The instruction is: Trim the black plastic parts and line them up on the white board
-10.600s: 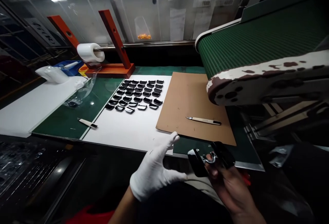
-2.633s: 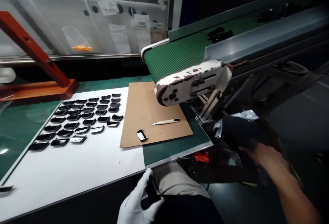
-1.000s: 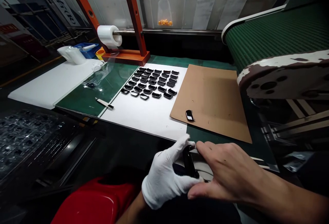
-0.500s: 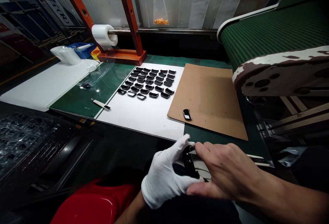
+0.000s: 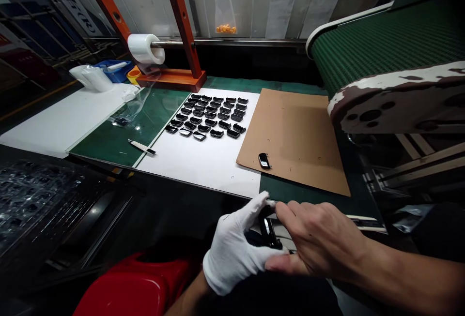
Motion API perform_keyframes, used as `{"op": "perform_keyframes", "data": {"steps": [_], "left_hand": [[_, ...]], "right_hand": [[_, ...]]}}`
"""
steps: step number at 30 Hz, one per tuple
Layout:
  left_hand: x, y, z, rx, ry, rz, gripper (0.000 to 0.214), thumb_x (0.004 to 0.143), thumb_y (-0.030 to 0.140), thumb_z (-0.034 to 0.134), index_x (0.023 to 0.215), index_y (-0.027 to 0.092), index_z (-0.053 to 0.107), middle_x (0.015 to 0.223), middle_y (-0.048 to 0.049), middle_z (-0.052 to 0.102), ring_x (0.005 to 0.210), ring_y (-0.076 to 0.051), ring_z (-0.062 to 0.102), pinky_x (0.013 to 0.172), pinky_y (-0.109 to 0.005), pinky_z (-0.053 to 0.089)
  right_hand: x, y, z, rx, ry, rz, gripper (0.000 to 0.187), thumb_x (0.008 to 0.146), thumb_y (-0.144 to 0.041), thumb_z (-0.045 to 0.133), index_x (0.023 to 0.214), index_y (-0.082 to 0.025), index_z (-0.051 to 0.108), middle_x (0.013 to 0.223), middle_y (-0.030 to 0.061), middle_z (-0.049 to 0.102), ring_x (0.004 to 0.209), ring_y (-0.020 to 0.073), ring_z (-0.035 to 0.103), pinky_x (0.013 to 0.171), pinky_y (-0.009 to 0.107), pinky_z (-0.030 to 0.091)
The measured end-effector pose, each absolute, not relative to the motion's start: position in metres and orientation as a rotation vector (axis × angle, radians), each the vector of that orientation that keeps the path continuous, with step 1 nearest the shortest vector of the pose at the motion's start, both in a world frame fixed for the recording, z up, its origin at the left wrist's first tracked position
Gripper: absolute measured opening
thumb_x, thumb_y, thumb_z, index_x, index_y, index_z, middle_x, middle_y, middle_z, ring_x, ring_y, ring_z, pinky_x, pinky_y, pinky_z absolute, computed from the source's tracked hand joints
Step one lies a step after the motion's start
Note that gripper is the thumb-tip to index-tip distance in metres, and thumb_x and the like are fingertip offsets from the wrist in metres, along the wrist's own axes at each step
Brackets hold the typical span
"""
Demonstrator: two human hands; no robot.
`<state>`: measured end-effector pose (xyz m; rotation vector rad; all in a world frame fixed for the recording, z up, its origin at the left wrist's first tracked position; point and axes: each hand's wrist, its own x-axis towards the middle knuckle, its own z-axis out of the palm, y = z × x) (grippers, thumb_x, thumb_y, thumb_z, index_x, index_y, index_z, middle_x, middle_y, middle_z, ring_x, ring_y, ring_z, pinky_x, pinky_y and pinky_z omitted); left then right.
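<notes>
The left hand (image 5: 232, 253) and right hand (image 5: 319, 241) partly hide the black casing (image 5: 270, 233).

Directly ahead of the grip, a flat brown cardboard sheet (image 5: 290, 137) lies on the bench; ahead and right, a green ribbed conveyor belt (image 5: 381, 40) rises. Farther left stand an orange wooden stand (image 5: 170, 81) bearing a white film roll (image 5: 141, 49), and a cream-handled craft knife (image 5: 141, 147) on a green cutting mat (image 5: 109, 132). Below left: a glossy red plastic object (image 5: 134, 292).

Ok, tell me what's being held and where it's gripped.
A small glossy black piece, pinched at its two ends by the gloved left hand. The bare right hand is right beside it; whether it touches can't be told.
</notes>
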<state>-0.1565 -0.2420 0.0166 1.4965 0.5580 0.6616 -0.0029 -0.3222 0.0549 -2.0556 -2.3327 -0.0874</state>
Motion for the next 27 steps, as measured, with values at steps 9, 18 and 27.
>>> {"op": "perform_keyframes", "data": {"steps": [9,18,27], "left_hand": [[-0.1565,-0.2433,0.0145,1.452,0.555,0.658,0.080,0.054,0.021,0.086,0.126,0.010,0.055,0.117,-0.0110,0.066,0.106,-0.028,0.063,0.097,-0.032,0.053],[-0.1553,-0.2444,0.0114,1.439,0.579,0.650,0.076,0.057,0.021,0.085,0.126,0.010,0.055,0.114,-0.0119,0.067,0.104,-0.029,0.064,0.096,-0.035,0.054],[-0.1533,-0.2445,0.0131,1.426,0.608,0.645,0.076,0.057,0.025,0.085,0.126,0.010,0.055,0.112,-0.0122,0.068,0.102,-0.029,0.065,0.093,-0.034,0.055]], "right_hand": [[-0.0030,-0.3223,0.0509,-2.012,-2.320,-0.158,0.077,0.078,-0.077,0.004,0.068,-0.019,0.053,0.055,0.0040,0.056,0.043,0.0175,0.053,0.044,0.032,0.015],[-0.0033,-0.3252,0.0445,-1.965,-2.320,-0.200,0.070,0.082,-0.073,0.010,0.067,-0.020,0.053,0.055,0.0024,0.054,0.043,0.0186,0.053,0.044,0.032,0.016],[-0.0044,-0.3257,0.0458,-1.870,-2.333,-0.324,0.064,0.088,-0.065,0.014,0.064,-0.020,0.053,0.051,0.0018,0.053,0.042,0.0165,0.051,0.044,0.031,0.020]]}}
